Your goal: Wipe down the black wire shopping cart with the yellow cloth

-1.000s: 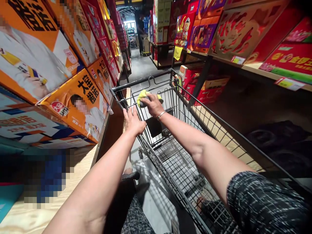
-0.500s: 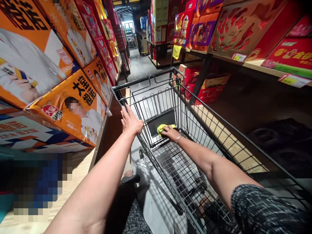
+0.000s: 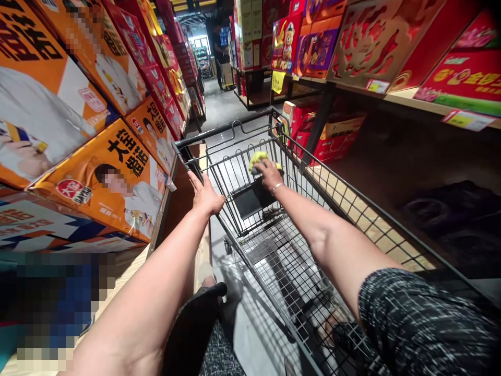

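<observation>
A black wire shopping cart [image 3: 223,127] stands in front of me, its handle bar at the far end. My left hand [image 3: 205,194] rests on the cart's left rim, fingers stretched out along the outside and the thumb over the inner side. Inside the basket, my right hand [image 3: 271,175] holds a yellow cloth [image 3: 258,157] against the wire back panel below the handle. Part of the cloth is hidden behind the fingers. Below that hand is a dark flat plate [image 3: 247,202] on the wire panel.
Orange cartons [image 3: 105,177] are stacked on a wooden shelf to the left. A shelf [image 3: 399,96] of red gift boxes runs along the right, with dark bundles [image 3: 446,219] underneath. Farther down the aisle [image 3: 219,104] stands another person [image 3: 219,52].
My right hand has moved the yellow cloth up from the dark plate to the wires above it. My left hand stays on the rim, and the view has shifted slightly.
</observation>
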Demonstrator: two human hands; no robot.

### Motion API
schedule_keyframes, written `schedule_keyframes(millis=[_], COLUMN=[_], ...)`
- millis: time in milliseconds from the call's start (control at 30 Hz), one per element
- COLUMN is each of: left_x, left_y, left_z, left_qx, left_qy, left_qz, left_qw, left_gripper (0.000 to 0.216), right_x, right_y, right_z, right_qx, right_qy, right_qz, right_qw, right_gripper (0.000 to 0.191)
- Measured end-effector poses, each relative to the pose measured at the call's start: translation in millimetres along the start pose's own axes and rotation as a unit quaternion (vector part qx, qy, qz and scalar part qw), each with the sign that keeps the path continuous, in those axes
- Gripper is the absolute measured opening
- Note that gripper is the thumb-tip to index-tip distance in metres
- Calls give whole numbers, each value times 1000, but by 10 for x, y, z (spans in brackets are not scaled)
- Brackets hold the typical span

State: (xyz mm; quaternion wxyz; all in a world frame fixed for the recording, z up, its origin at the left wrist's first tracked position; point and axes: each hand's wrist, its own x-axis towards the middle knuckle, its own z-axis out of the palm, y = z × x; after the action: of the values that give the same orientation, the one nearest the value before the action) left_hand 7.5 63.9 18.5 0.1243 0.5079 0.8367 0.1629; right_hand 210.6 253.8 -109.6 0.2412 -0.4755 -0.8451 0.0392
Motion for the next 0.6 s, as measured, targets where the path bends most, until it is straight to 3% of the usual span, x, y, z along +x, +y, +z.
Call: schedule_keyframes(millis=[133, 233, 300, 400, 500, 600], left_x=[59, 61, 50, 34, 31, 40], left_y=[17, 30, 31, 17, -2, -10], left_z=[7, 25, 34, 41, 49, 61], left_qx=[-2, -1, -7, -15, -17, -16], left_qy=[3, 6, 9, 8, 5, 6], left_qz=[-1, 2, 3, 3, 12, 16], left_qw=[1000, 1000, 1000, 1000, 1000, 1000], left_gripper=[111, 109, 108, 108, 107, 106], right_x=[-932, -1151, -975, -415, 126, 294], right_y=[235, 448, 567, 696, 746, 684], right_z=[410, 451, 326, 3, -275, -318], right_qx=[-21, -26, -31, -38, -27, -32], right_qy=[-144, -179, -147, -63, 14, 37], right_qz=[2, -7, 18, 63, 63, 69], right_qw=[989, 984, 989, 995, 998, 996], right_gripper=[61, 53, 53, 60, 67, 72])
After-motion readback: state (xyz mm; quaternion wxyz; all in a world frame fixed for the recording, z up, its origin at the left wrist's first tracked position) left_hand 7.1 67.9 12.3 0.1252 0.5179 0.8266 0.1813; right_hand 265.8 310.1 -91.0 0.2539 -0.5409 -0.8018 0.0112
